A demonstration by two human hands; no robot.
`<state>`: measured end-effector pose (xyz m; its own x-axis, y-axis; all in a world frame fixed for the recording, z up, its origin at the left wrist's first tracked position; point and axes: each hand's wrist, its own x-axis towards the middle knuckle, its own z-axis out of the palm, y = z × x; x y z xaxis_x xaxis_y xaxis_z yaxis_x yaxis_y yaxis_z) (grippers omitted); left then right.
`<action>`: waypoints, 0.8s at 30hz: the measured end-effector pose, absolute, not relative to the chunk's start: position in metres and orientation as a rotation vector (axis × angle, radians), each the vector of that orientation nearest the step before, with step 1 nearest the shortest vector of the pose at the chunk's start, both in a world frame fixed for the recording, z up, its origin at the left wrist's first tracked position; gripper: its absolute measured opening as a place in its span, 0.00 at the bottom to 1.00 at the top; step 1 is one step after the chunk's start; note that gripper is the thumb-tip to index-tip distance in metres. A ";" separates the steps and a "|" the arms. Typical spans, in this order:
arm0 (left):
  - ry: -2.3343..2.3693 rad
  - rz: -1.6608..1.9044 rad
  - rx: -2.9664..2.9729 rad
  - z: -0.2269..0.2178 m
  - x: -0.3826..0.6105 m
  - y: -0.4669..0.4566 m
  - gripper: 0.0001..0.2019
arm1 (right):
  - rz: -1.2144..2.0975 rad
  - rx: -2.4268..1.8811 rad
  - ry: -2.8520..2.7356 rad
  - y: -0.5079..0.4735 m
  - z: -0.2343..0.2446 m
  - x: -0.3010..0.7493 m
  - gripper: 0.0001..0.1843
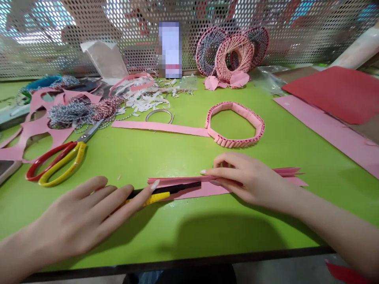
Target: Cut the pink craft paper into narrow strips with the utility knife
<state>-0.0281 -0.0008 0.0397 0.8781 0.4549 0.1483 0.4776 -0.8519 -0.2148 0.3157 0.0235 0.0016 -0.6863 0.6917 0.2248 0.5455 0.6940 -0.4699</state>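
My left hand (85, 215) lies low on the green table (189, 228), fingers stretched along a black and yellow utility knife (161, 193), which it grips. The knife's front end lies inside a folded pink paper strip (207, 187). My right hand (245, 179) presses down on that strip with fingers held together and flat. Behind it rests a pleated pink paper ring (235, 124) with a long flat pink tail (160, 127) running left.
Red and yellow scissors (57, 159) lie at the left beside twine bundles (79, 110) and pink cut-out scraps (38, 126). String-wound rings (232, 53) lean on the perforated back wall. Red sheet (337, 92) and pink sheet (328, 130) lie right. A metal ring (160, 115) sits mid-table.
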 end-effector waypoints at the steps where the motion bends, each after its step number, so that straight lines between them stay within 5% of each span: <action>1: -0.719 -0.123 -2.802 0.039 -0.028 0.000 0.36 | 0.508 -0.965 -2.516 0.023 0.001 0.315 0.14; 24: -0.646 -0.122 -2.839 0.040 -0.032 0.007 0.36 | 0.290 -0.949 -2.613 0.021 0.002 0.312 0.18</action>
